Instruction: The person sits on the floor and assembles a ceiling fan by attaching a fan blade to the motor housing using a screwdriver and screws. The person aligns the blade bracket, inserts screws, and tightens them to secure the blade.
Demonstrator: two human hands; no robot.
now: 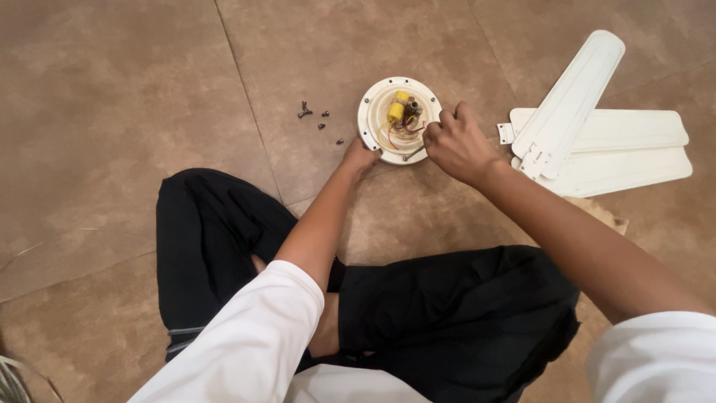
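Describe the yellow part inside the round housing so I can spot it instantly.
On the brown tiled floor, between the hands, sits the round cream housing. Inside, among red wires, lies the yellow part, a stubby cylinder. Nothing else there is bright yellow.

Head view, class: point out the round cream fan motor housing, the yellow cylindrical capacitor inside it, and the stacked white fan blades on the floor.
Round cream fan motor housing [371, 119], head view: left rim.
Yellow cylindrical capacitor [396, 111], head view: middle of its body.
Stacked white fan blades [634, 130], head view: flat face of the middle blade.
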